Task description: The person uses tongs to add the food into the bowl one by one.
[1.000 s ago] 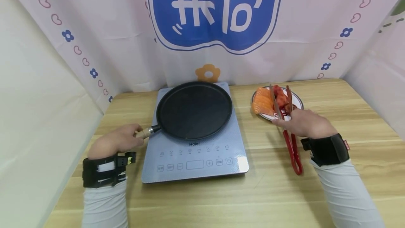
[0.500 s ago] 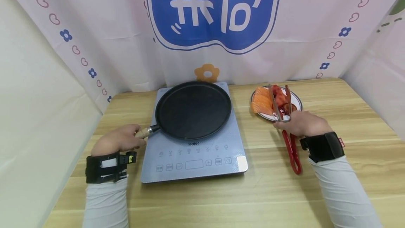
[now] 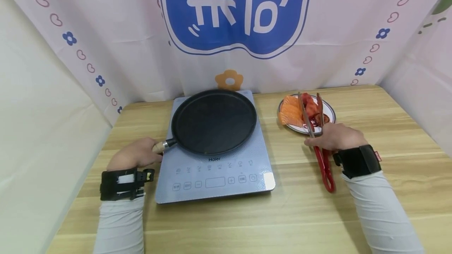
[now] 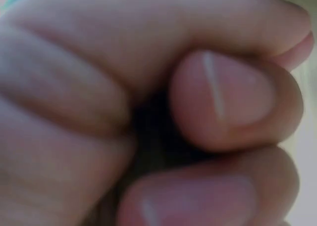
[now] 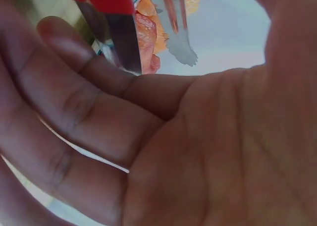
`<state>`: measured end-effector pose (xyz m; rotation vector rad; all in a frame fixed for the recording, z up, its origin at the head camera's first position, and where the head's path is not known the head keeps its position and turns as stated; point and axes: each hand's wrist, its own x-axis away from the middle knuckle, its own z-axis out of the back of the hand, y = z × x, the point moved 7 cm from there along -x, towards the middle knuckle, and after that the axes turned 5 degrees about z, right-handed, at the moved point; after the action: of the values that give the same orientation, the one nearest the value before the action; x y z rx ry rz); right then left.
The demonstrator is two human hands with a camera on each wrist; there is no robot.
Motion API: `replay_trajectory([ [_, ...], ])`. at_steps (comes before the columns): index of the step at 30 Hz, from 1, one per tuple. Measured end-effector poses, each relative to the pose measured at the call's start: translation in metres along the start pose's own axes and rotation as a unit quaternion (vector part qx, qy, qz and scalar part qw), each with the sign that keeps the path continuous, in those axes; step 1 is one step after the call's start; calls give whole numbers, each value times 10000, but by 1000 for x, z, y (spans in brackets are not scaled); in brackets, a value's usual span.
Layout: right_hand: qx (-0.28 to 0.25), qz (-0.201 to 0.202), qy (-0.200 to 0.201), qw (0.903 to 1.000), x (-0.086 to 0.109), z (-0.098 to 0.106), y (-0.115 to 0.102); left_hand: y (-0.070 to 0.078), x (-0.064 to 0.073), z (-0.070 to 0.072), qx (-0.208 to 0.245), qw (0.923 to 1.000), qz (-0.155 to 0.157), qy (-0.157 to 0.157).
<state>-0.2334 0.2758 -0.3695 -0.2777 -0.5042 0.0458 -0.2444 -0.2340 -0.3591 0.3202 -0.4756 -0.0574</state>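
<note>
A black flat pan (image 3: pixel 215 122) lies on the induction cooktop (image 3: pixel 215 195). My left hand (image 3: pixel 135 154) grips its pale wooden handle (image 3: pixel 160 146); in the left wrist view the curled fingers (image 4: pixel 242 97) fill the frame and hide the handle. My right hand (image 3: pixel 337 138) holds red-handled metal tongs (image 3: pixel 324 169), their arms spread over the plate (image 3: pixel 331 113). On that plate are orange salmon slices (image 3: pixel 291 112) and red meat pieces (image 3: pixel 310 107). The right wrist view shows a scalloped tong tip (image 5: pixel 181 47) beside the meat, above the white plate.
Both cooktop and plate stand on a wood-grain table (image 3: pixel 219 230), near its back edge. A white cloth with a blue emblem (image 3: pixel 234 15) hangs right behind them. Pale panels (image 3: pixel 39 128) rise at the sides.
My left hand has slid slightly forward along the pan handle and covers more of it. The right hand and tongs stay over the plate. The head view has shifted slightly.
</note>
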Motion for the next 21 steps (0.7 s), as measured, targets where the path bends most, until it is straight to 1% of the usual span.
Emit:
replay_trajectory([
  [7,13,-17,-14,10000,-2,1,-1,0,1,1,50,9999,137,-83],
  [16,4,-81,-134,9999,-2,-1,0,1,1,0,26,9998,151,-89],
  [21,-68,-54,-176,9998,-2,-2,0,1,3,-1,124,9997,120,-143],
])
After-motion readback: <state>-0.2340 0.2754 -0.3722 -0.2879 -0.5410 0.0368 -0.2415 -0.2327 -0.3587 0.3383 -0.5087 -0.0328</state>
